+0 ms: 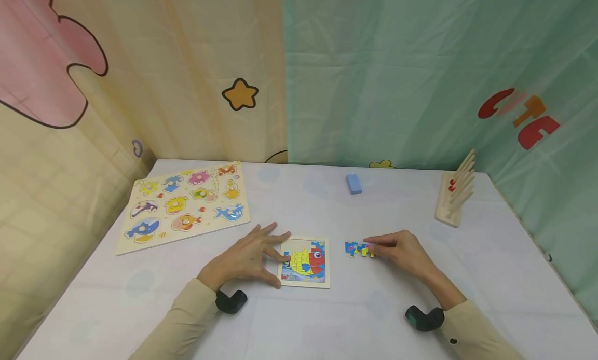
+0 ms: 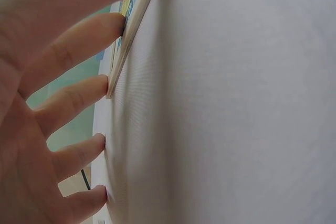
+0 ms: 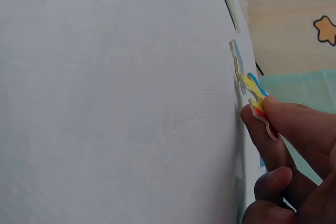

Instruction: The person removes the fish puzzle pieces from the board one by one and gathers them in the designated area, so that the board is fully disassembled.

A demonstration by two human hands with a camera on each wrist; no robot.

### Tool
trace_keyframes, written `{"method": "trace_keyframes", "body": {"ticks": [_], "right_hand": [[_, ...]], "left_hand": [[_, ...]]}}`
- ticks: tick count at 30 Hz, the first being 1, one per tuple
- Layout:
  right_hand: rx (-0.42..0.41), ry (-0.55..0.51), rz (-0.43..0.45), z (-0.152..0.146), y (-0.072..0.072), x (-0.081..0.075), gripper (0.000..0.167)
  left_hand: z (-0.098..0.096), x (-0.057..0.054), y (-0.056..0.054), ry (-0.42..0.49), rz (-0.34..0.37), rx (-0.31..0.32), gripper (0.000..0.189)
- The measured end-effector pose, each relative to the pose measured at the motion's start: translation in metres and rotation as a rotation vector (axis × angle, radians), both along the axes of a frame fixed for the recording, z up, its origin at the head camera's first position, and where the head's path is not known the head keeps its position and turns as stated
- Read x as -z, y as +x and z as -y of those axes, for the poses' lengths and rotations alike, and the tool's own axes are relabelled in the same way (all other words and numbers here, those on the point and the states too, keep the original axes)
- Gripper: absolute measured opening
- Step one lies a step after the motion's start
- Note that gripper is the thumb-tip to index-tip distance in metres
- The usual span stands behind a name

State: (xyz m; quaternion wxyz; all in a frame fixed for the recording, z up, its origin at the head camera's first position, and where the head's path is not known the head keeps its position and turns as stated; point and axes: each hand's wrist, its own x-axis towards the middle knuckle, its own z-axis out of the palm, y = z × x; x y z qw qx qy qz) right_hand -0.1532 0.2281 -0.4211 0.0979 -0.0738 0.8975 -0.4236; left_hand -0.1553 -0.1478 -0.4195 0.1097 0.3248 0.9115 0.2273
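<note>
A small jigsaw puzzle of a yellow and red fish lies in a pale wooden frame in front of me. My left hand rests over its left edge with the fingers spread. The thumb touches the frame's lower left corner, and one fingertip lies on the picture. To the right of the frame, my right hand pinches a jigsaw piece between thumb and index finger. That piece is yellow, red and blue and tilts up from the table. Another blue and yellow piece is just left of it.
A large wooden sea-animal peg puzzle lies at the back left. A blue block sits at the back middle. At the back right stands a wooden board with upright pegs and red beads. Curtains hang behind the white table.
</note>
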Motion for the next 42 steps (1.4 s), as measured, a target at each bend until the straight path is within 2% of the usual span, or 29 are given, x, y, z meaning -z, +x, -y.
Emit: {"method": "trace_keyframes", "body": {"ticks": [5,13,20,42], "right_hand": [[0.022,0.039,-0.006,-0.0006,-0.0004,-0.0023,0.024],[0.114,0.16,-0.007,0.0058,-0.0039,-0.0067,0.021],[0.078,0.226,-0.113,0.0071,-0.0044,-0.0079,0.016],[0.079,0.217,-0.096,0.0058,-0.0052,-0.0057,0.013]], "left_hand": [[0.0004,0.0002,-0.0001,0.003,0.004,-0.001,0.055],[-0.0001,0.0007,-0.0009,0.001,-0.004,0.002,0.055],[-0.0002,0.0018,-0.0009,0.011,0.002,-0.007,0.054],[0.0006,0.0013,0.0001,0.02,-0.003,-0.003,0.056]]}}
